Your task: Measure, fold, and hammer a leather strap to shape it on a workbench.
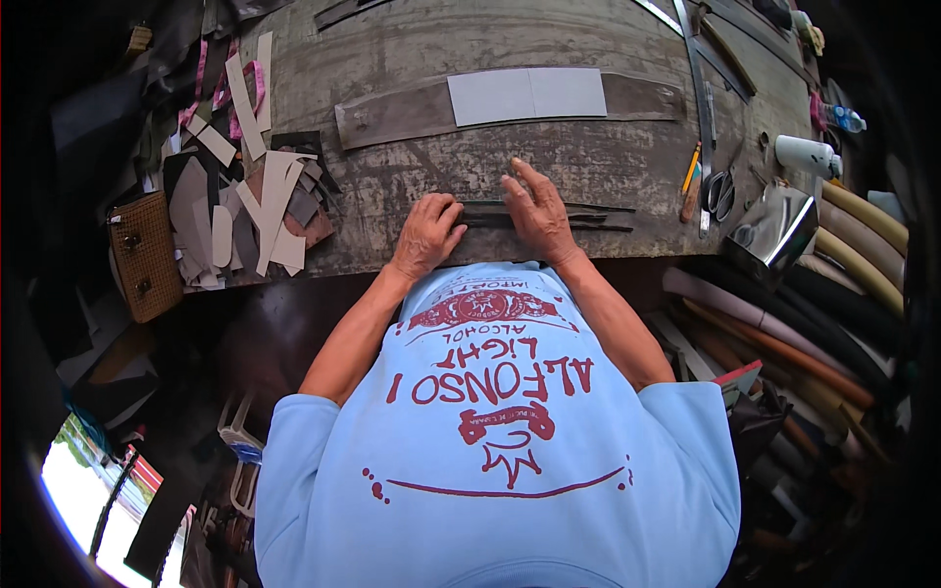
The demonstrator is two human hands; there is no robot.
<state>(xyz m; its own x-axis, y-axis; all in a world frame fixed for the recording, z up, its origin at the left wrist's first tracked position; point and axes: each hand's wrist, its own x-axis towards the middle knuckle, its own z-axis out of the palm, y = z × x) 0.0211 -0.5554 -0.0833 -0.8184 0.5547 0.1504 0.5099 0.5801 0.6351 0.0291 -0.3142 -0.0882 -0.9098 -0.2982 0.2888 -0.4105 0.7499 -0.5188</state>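
Observation:
Thin black strips (602, 218), perhaps leather, lie side by side along the near edge of the worktable. My left hand (427, 235) is curled over their left ends, fingers bent and thumb close to the index finger; its grip is partly hidden. Over the middle of the strips, my right hand (539, 211) has its fingers stretched forward and apart, slightly blurred, holding nothing visible. Beyond both hands lies a long brown-grey panel (402, 115) with a white rectangular sheet (529, 95) on top.
Cut scraps (279, 206) pile up at the left beside a woven brown piece (144, 257). To the right are scissors (720, 196), a yellow pencil (692, 167), a metal ruler (692, 69), a white bottle (807, 156) and a shiny metal box (774, 230). Rolled material (863, 245) is stacked beyond.

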